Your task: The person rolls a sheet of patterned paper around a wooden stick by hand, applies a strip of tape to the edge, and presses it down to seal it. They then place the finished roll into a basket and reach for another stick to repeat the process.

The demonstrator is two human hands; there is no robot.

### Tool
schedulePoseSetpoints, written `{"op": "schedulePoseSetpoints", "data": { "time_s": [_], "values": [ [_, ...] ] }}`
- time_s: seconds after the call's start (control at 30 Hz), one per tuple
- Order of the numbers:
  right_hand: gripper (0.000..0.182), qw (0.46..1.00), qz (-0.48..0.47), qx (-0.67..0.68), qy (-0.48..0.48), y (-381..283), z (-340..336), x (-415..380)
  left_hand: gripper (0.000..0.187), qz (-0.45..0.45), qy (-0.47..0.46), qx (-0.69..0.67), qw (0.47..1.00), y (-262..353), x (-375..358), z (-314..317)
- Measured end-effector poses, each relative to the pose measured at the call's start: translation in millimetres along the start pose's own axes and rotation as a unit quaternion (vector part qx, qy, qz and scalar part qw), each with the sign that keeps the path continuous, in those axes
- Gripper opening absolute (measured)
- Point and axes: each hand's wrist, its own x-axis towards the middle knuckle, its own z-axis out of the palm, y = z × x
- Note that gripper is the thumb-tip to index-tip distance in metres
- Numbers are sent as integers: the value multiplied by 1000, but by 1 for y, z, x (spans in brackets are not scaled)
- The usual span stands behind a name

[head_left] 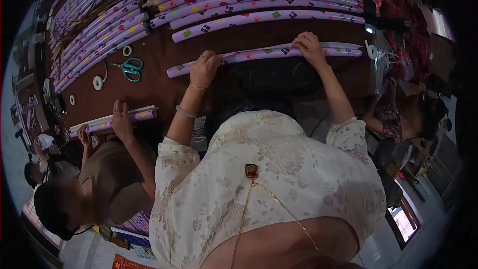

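A lilac roll of wrapping paper printed with small coloured shapes lies crosswise on the brown table in front of me. My left hand, with a ring and bracelets at the wrist, is closed on the roll left of its middle. Farther right, my right hand pinches the paper's upper edge with bent fingers. Between my hands and toward the right end, a paper edge stands slightly away from the roll. My fingers partly cover the roll.
Finished-looking lilac rolls lie stacked beyond my hands. Teal-handled scissors and a white tape roll are to the left. Left of me, a co-worker's hand rests on another roll. A tape roll sits at the right edge.
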Motion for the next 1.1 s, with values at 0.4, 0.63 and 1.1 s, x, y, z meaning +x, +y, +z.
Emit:
{"op": "schedulePoseSetpoints", "data": {
  "time_s": [0.4, 0.63, 1.1],
  "values": [
    [11, 993, -81, -44, 70, 2, -3, -5, 9, 24, 8, 18, 1000, 4, -1, 4],
    [13, 993, -72, -69, 55, 15, -17, -14, 7, 30, 0, 6, 1000, 4, -7, 2],
    [20, 950, -111, -293, -7, 78, -97, -60, 10, 45, 5, 15, 999, 15, -4, 6]
  ]
}}
